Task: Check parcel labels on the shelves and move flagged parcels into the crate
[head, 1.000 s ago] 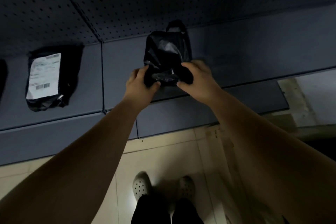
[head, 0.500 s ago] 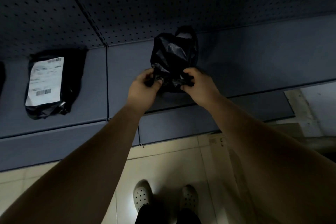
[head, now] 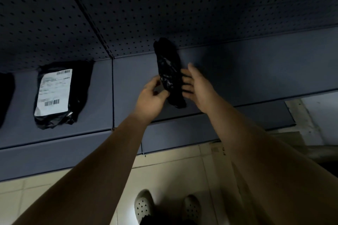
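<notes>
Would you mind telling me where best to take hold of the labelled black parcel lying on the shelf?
The labelled parcel lies flat on the shelf, label up. Probably best to come from the front and grip its crumpled near end, where loose plastic bunches past the label and offers something to pinch.

I have a single wide-angle view, worn on my head, facing forward and steeply down. It sits close above the blue shelf, with the perforated back panel filling the top, and it reaches down my forearms to the tiled floor and my shoes.
</notes>
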### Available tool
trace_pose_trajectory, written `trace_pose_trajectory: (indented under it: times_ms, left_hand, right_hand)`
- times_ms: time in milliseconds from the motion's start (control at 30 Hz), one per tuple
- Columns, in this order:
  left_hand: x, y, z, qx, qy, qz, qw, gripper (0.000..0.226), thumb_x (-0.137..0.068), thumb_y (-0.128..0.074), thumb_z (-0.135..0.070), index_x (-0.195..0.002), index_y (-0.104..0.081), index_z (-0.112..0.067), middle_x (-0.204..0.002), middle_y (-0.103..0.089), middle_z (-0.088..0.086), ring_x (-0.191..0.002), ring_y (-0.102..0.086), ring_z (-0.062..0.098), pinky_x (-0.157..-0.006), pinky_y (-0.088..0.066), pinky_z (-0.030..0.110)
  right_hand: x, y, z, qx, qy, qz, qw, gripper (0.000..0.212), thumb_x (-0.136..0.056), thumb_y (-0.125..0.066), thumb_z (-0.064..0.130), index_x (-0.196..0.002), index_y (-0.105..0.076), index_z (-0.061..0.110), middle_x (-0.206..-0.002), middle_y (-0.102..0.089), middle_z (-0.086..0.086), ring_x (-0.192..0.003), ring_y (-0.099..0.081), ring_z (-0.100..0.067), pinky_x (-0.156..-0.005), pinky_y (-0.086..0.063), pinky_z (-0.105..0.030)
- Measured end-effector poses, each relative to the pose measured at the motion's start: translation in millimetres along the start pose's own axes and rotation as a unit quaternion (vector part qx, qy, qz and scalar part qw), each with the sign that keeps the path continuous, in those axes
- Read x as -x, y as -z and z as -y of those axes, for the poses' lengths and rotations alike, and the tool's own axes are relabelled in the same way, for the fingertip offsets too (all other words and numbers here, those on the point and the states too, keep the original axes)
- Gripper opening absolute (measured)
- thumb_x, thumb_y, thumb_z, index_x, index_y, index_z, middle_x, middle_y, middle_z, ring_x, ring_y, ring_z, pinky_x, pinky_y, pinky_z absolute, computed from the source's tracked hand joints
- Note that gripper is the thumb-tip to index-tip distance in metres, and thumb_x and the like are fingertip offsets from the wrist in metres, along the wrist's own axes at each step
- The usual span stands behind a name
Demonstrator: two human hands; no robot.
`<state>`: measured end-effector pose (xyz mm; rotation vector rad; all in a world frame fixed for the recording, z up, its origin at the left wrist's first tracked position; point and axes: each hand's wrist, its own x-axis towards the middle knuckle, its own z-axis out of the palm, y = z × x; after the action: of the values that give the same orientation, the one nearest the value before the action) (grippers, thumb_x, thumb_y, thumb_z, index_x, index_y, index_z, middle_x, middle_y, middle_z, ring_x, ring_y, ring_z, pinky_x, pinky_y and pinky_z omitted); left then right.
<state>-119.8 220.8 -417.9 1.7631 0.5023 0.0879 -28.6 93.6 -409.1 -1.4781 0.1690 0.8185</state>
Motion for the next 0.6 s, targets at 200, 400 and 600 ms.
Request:
trace_pose_trajectory:
  times_ms: [200, 400, 600]
  left_hand:
    - [0.2, -3.8, -3.8, -0.066, -0.062, 0.014, 0.996, 0.052, -0.09, -0.054, -0.004, -0.14, -0.05, -0.018, -0.143, -0.044, -0.009, -0.131, -0.035, 0.0, -0.114, -0.023, 0.016]
    - [-11.2, -5.0, 23.7, -0.236, -0.081, 0.015, 0.968, 0.043, -0.095, -0.059, -0.022, -0.138, -0.055, -0.021, -0.149, -0.043, -0.001, -0.139, -0.033, 0.016, -0.114, -0.018, 0.021]
    - [-21.5, -14.6, 36.1, -0.326, -0.139, 0.026, 0.935, 0.05, -0.091, -0.063, -0.028, -0.139, -0.054, -0.016, -0.152, -0.04, 0.003, -0.14, -0.033, 0.026, -0.116, -0.026, 0.037]
  right_hand:
    - [-0.9, 0.8, -0.2, -0.081, -0.022, 0.043, 0.996, 0.045, -0.093, -0.059, 0.049, -0.126, -0.064, 0.018, -0.109, -0.074, -0.003, -0.101, -0.07, -0.019, -0.087, -0.057, -0.038]
    - [-7.8, 46.5, -13.7, 0.193, 0.012, -0.169, 0.967, 0.042, -0.099, -0.049, 0.031, -0.14, -0.051, 0.021, -0.131, -0.059, -0.005, -0.112, -0.058, -0.023, -0.096, -0.048, -0.036]
    - [-13.9, 67.8, -25.1, 0.386, 0.146, -0.102, 0.905, 0.063, -0.088, -0.067, 0.043, -0.145, -0.045, 0.026, -0.148, -0.041, -0.004, -0.138, -0.038, -0.02, -0.113, -0.033, -0.033]
